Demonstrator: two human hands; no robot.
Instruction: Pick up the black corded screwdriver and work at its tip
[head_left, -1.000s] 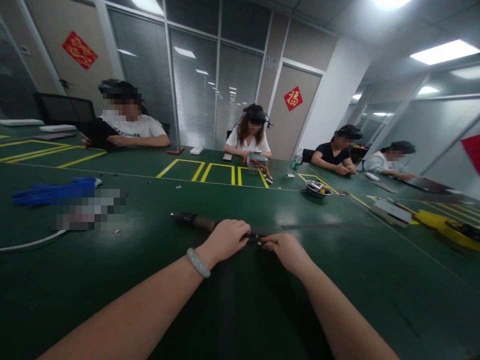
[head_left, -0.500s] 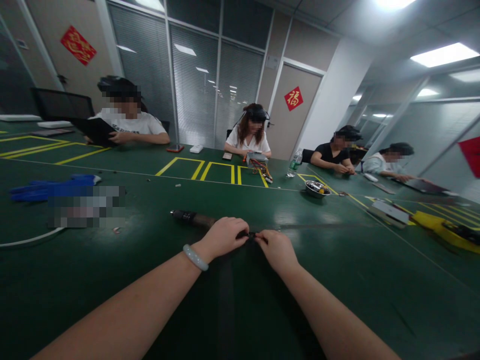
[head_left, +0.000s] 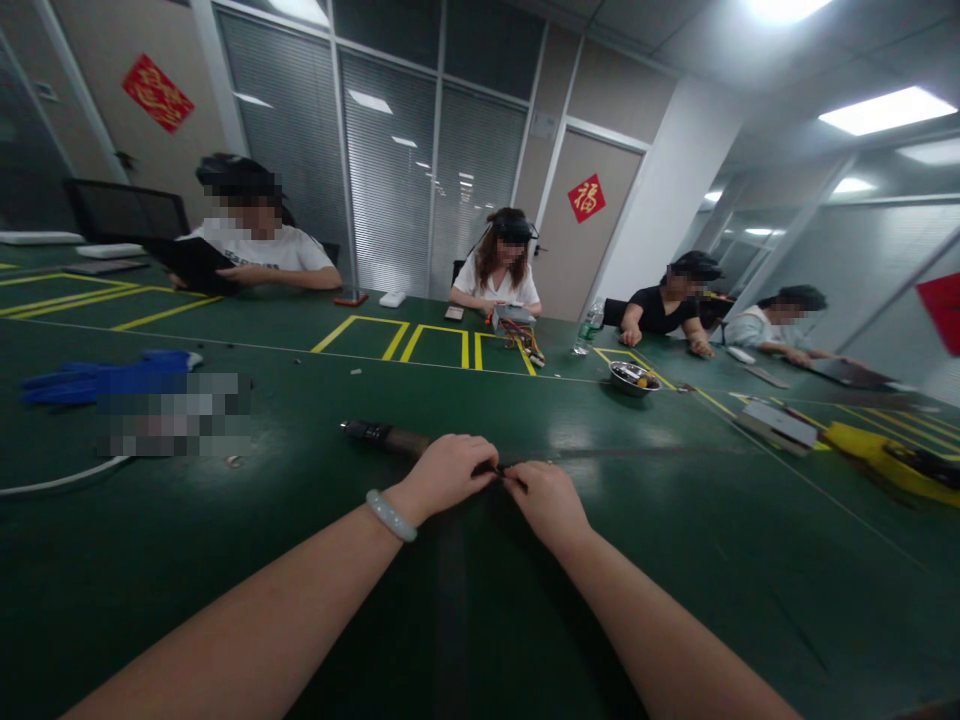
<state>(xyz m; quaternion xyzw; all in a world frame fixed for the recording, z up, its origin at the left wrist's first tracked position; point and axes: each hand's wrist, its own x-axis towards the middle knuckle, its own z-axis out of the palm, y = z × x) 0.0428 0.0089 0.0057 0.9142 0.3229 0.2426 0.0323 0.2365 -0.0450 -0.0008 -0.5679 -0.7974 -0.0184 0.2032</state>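
Over the green tabletop (head_left: 360,580) my left hand (head_left: 450,475), with a pale bangle (head_left: 391,515) at the wrist, has its fingers pinched on a small dark piece (head_left: 501,470). My right hand (head_left: 551,500) is closed at the other end of that piece. The fingertips of both hands almost meet and cover most of it, so its kind cannot be made out. Just behind my left hand lies a dark cylindrical tool (head_left: 379,434) with a metal tip pointing left; it looks like an electric screwdriver. Its right end is hidden behind the hand.
A blue glove (head_left: 105,380) and a white cable (head_left: 67,482) lie left. Farther back are a metal bowl (head_left: 632,378), a water bottle (head_left: 589,328) and a grey box with coloured wires (head_left: 514,318). A white box (head_left: 776,425) sits right. Several people sit across the table.
My right hand has shifted slightly left, closer to my left hand, which stays in place. Across the table, the person in black has moved their hands apart.
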